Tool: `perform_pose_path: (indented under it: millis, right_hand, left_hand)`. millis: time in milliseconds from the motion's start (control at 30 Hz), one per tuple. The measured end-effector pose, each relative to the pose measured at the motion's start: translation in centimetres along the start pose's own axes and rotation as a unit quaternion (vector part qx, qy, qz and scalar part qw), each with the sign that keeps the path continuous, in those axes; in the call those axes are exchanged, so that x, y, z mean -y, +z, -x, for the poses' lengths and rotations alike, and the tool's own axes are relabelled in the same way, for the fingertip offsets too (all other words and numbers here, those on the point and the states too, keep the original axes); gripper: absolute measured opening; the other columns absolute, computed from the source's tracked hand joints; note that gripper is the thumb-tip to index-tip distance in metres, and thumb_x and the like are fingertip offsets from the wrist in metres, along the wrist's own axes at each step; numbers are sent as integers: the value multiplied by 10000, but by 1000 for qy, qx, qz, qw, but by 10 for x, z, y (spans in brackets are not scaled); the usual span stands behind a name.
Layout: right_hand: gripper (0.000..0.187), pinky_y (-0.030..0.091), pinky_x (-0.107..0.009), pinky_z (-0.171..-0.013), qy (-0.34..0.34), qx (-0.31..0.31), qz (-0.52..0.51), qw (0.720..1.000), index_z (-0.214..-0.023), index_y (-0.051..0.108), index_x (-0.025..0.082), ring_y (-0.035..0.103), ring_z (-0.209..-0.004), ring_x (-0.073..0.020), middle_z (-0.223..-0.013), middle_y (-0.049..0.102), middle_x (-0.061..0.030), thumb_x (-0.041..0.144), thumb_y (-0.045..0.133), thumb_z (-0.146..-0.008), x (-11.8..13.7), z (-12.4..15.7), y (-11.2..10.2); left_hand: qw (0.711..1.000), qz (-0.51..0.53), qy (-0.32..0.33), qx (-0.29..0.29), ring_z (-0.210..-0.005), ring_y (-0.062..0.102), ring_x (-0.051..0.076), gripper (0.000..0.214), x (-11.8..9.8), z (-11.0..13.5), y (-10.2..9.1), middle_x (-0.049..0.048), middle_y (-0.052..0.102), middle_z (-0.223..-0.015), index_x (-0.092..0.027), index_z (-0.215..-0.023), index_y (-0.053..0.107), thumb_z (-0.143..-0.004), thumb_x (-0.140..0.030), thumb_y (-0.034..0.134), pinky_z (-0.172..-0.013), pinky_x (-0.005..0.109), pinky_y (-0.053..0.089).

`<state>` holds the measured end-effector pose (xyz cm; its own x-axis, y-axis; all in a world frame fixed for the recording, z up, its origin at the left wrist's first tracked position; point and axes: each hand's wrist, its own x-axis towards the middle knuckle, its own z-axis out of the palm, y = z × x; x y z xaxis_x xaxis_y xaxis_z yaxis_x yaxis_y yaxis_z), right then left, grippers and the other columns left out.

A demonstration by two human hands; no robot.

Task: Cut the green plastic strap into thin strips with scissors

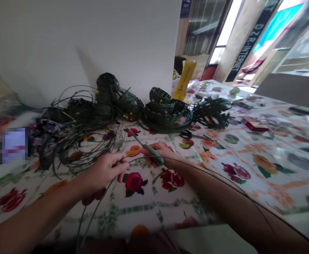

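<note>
My left hand [109,171] pinches thin dark strips [209,171] between thumb and fingers over the flowered tablecloth. One stretch arches rightward past my right hand and over the forearm to the lower right edge. Other lengths hang from my left hand toward the table's front edge. Wrapped in my right hand [159,148] is a green-handled tool [153,155] with a thin metal shaft pointing up and left; its exact kind is unclear. The two hands are close together but apart. A loose tangle of dark strips [76,150] lies just beyond my left hand.
Dark woven baskets [165,112] stand along the white wall, with a bundle of woven strips [212,109] beside them. Black-handled scissors [186,134] lie in front. Farther right are a yellow packet [184,79], a red box [255,124] and a dark flat object [304,111].
</note>
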<state>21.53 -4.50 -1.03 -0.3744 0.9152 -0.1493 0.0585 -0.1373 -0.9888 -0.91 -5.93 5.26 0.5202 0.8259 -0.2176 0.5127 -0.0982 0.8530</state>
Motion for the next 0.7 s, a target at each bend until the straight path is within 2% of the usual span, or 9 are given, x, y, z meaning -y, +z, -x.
perform_pose_path:
  millis: [67, 167, 233, 367, 500, 700]
  right_hand:
    - [494, 334, -193, -390, -20, -11, -16, 1000, -717, 550, 161, 431, -422, -74, -559, 538, 30, 644, 646, -762, 3, 2, -4]
    - [495, 335, -202, -412, -58, -25, -34, 997, -741, 514, 186, 411, -445, -80, -588, 489, 45, 674, 549, -812, 10, 6, -10]
    - [495, 313, -210, -418, -79, -25, -33, 996, -744, 487, 200, 381, -451, -82, -605, 463, 49, 687, 498, -829, 16, 12, -14]
    - [486, 319, -224, -447, -90, -3, 13, 996, -668, 482, 192, 395, -473, -88, -601, 480, 35, 656, 574, -783, 28, 24, -16]
    - [423, 286, -220, -434, -73, 21, 94, 993, -580, 479, 185, 372, -451, -81, -517, 462, 52, 503, 717, -725, 27, 25, -13]
    - [283, 284, -222, -449, -73, 3, 174, 982, -580, 520, 181, 412, -477, -93, -524, 500, 52, 350, 681, -738, 19, 20, -10]
  left_hand:
    - [999, 22, -16, -25, -350, 282, 69, 202, 2, 2, -20, -27, 573, -508, -187, -750, 633, -819, -375, 602, -380, 202, 165]
    - [997, 27, -4, -74, -363, 334, 68, 225, 6, 3, -52, -15, 538, -475, -178, -666, 620, -779, -371, 638, -383, 186, 207]
    - [995, 7, -24, -97, -331, 291, 57, 216, 8, 4, -72, -29, 476, -433, -173, -636, 622, -737, -358, 667, -362, 186, 176]
    - [988, -39, -32, -149, -330, 288, 55, 209, 9, 8, -106, -34, 426, -439, -180, -636, 650, -736, -363, 642, -350, 183, 173]
    - [980, -86, -74, -163, -319, 287, 69, 193, 3, 10, -126, -21, 399, -435, -189, -569, 609, -710, -319, 622, -325, 205, 187]
    - [979, -52, -66, -188, -308, 296, 70, 156, -20, 13, -137, -14, 393, -443, -192, -569, 603, -690, -277, 655, -306, 203, 201]
